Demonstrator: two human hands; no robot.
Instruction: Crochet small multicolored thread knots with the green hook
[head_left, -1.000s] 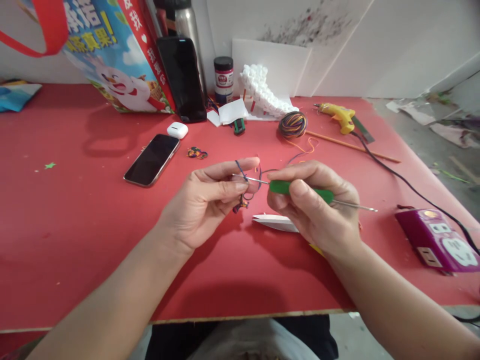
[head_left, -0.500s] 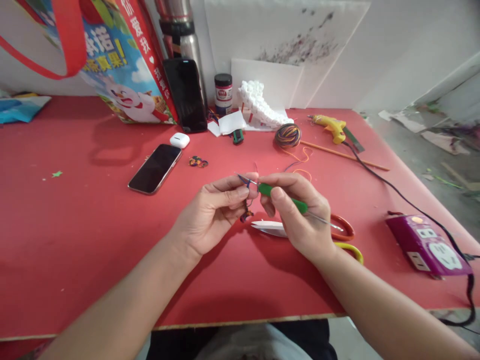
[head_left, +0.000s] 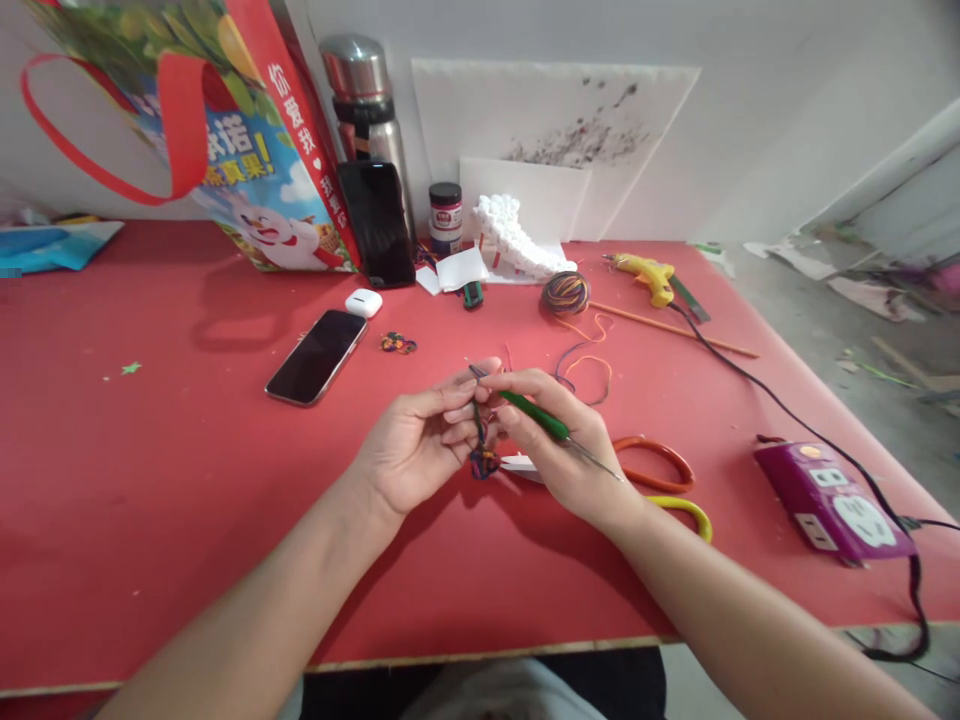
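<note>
Between the thumb and fingers of my left hand (head_left: 424, 435) is a small dark multicoloured crochet piece (head_left: 484, 462), its lower end dangling below the fingers. My right hand (head_left: 574, 440) grips a crochet hook (head_left: 538, 412) by its green handle; one metal end points back over the hand, and the other meets the yarn at my left fingertips. Scissors (head_left: 660, 465) with one orange and one yellow handle loop lie under my right hand, which partly hides them. A variegated yarn ball (head_left: 566, 292) sits beyond the hands, loose strands trailing from it.
A small crocheted piece (head_left: 398, 343) lies near a phone (head_left: 317, 357) and a white earbud case (head_left: 364, 303). At right are a yellow glue gun (head_left: 645, 278), a wooden stick (head_left: 675, 330) and a purple power strip (head_left: 832, 500) with a black cord. A bag (head_left: 277, 210) and steel flask (head_left: 360, 75) stand behind.
The camera view has tilted up a little. My right hand has tilted the hook more steeply, and more of the crochet piece now hangs below my left fingers.
</note>
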